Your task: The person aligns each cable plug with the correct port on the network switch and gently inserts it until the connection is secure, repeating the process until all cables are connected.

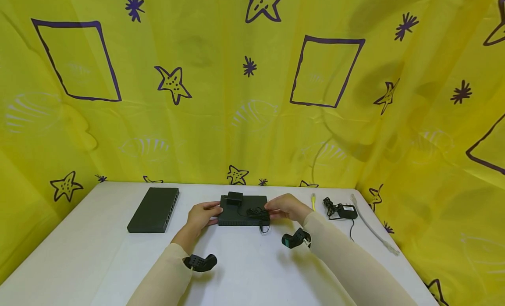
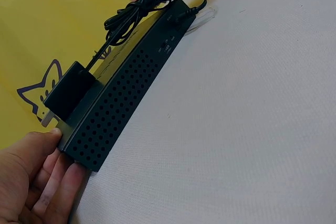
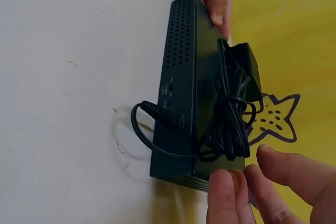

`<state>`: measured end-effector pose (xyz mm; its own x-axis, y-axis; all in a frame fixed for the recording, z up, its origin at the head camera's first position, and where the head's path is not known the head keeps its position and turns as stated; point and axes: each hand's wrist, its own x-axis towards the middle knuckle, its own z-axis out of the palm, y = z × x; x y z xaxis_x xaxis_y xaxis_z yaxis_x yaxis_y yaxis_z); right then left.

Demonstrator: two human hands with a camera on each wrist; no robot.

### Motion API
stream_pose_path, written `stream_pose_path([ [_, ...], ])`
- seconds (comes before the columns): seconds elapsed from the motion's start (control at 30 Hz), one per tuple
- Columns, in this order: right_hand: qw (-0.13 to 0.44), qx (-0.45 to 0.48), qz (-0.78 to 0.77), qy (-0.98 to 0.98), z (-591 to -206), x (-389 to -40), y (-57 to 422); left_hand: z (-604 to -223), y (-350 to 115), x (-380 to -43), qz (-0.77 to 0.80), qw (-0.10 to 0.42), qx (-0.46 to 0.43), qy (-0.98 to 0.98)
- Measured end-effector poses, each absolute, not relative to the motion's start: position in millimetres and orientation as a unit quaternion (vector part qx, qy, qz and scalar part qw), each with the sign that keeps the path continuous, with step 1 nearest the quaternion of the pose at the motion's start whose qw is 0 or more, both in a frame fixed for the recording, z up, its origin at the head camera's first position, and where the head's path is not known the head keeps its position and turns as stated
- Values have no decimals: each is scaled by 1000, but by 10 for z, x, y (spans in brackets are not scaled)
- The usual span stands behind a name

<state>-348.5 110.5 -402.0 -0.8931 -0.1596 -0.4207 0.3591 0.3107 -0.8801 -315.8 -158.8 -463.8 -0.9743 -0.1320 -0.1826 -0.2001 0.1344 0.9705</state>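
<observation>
The black box (image 1: 236,218) is at 12 o'clock over the desk (image 1: 236,266); the left hand (image 1: 200,216) clamps its 9 o'clock end, likely so the adapter (image 1: 235,198) (cord (image 1: 257,214) bundled) stays put; whether the right hand's (image 1: 289,207) fingers clamp 3 o'clock, I cannot tell.

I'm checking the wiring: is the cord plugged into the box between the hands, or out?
Plugged in: the cord ends in a plug seated in the perforated side of the box.
</observation>
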Motion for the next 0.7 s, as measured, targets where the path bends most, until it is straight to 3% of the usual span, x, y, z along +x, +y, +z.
stream_pose_path([
  [0.7, 184, 93, -609, 766, -4260, -3552, 1112, -4633, -1587, -3164, 644, 28, -113, 756],
])
